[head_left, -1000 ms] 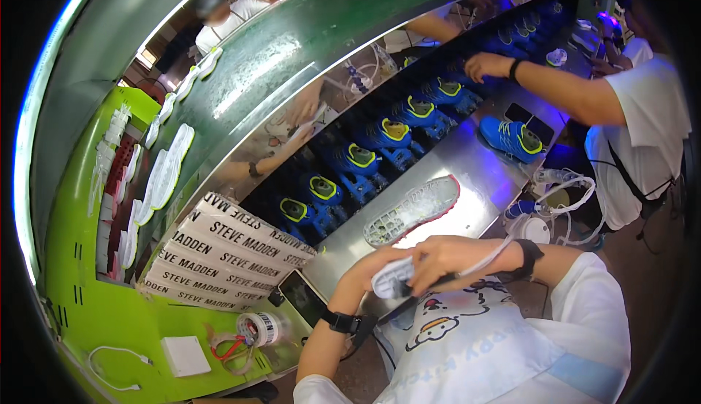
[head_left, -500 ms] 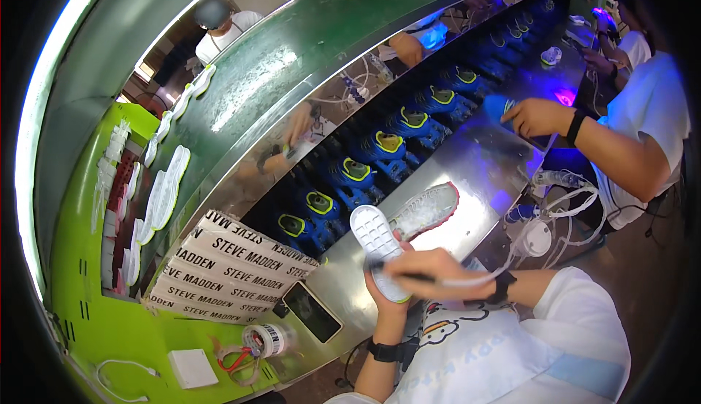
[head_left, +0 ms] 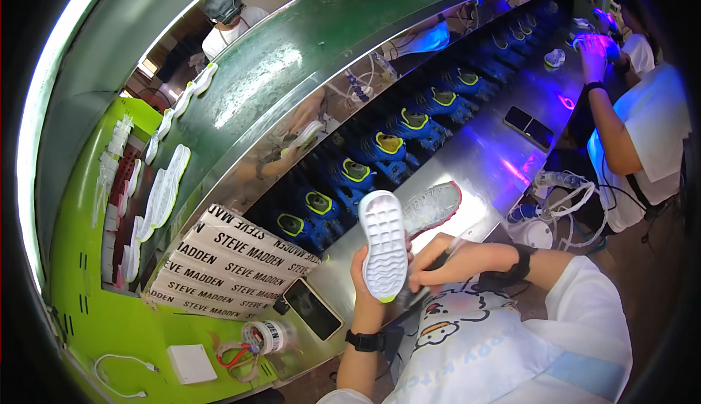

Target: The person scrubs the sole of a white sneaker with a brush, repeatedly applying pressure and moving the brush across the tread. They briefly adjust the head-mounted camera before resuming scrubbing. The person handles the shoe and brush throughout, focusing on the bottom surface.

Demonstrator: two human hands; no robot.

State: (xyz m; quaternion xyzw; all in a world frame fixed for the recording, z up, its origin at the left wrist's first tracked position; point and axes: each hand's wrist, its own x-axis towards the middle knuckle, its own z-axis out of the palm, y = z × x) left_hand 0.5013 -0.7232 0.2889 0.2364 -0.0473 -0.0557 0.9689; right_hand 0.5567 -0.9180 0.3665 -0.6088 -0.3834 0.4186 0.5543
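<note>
A white shoe sole (head_left: 384, 247) stands nearly upright in my left hand (head_left: 360, 278), its treaded side with square blocks and wavy ribs facing up. A small yellow-green patch marks its lower end. My right hand (head_left: 460, 262) is just right of the sole, fingers closed round a dark, thin brush-like tool (head_left: 438, 259); its tip is blurred and partly hidden. Behind the sole, a grey shoe piece with a red edge (head_left: 433, 208) lies on the steel bench (head_left: 473, 167), partly covered by the sole.
Blue shoes with yellow-green collars (head_left: 355, 172) stand in a row beyond the bench. A taped carton (head_left: 234, 262), phone (head_left: 312, 309), tape roll (head_left: 268, 337) and red-handled scissors (head_left: 234, 356) are at left. White soles (head_left: 166, 189) lie along the green belt (head_left: 248, 75). A co-worker (head_left: 628, 119) works at right.
My left hand has turned the sole more upright and shifted it slightly right. My right hand has drawn the tool off the sole to the right. The co-worker's hand has moved farther back.
</note>
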